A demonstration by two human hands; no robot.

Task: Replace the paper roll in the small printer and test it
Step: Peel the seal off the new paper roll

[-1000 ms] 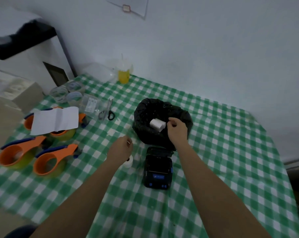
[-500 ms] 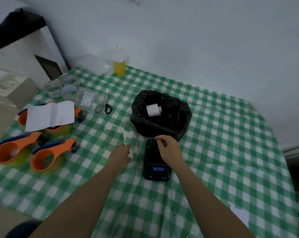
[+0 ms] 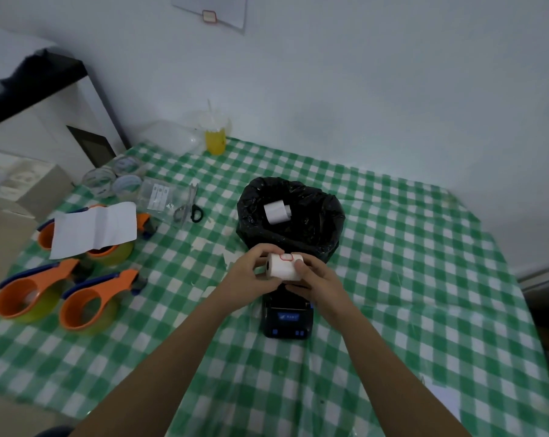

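Observation:
A white paper roll (image 3: 282, 266) with a small red-edged sticker on top is held above the table between both hands. My left hand (image 3: 251, 275) grips its left end and my right hand (image 3: 314, 279) grips its right end. Just below them sits the small black printer (image 3: 287, 320) with blue buttons, its rear part hidden by my hands. Behind it stands a bin lined with a black bag (image 3: 317, 228), and another white paper roll (image 3: 276, 212) lies inside.
Three orange tape dispensers (image 3: 90, 304) sit at the left, one under a white folded sheet (image 3: 93, 228). Scissors (image 3: 189, 206), clear tape rolls (image 3: 109, 181) and a yellow drink cup (image 3: 215, 137) lie further back on the green checked tablecloth (image 3: 424, 279). Paper scraps (image 3: 226, 257) lie near my left hand.
My right hand dropped a roll into the black bag and came back toward me. My left hand lifted the new roll off the table, and both hands now hold it above the printer.

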